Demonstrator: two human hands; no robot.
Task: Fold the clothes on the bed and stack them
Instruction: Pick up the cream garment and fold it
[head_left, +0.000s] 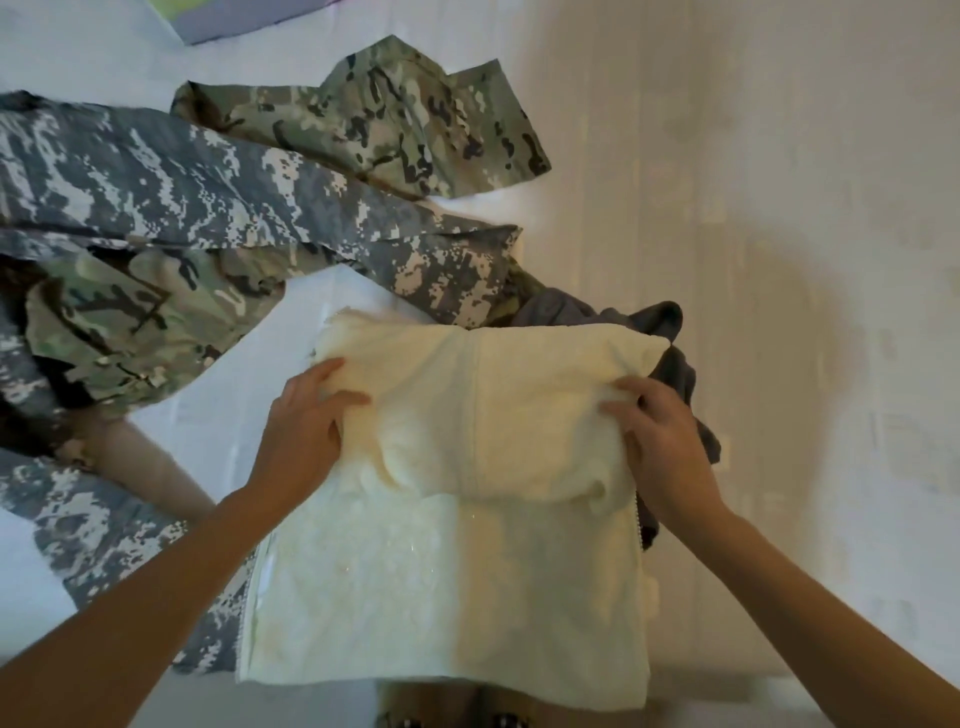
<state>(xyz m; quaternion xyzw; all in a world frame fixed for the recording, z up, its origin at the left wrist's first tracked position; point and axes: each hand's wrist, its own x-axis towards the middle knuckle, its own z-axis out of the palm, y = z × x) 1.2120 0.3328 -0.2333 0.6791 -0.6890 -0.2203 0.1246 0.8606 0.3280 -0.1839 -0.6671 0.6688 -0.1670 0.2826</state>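
Note:
A cream fleece garment with a zipper along its edges lies on the white bed at the near edge, its upper part folded down over the lower. My left hand grips the left end of the folded flap. My right hand grips the flap's right end. A dark grey garment lies partly under the fleece at its far right corner. Unfolded camouflage clothes lie to the left: a grey digital-pattern piece and green-brown patterned pieces.
A lavender and green item sits at the far top left. The bed's right half is bare white sheet. The bed's near edge runs along the bottom, with a dark floor strip below the fleece.

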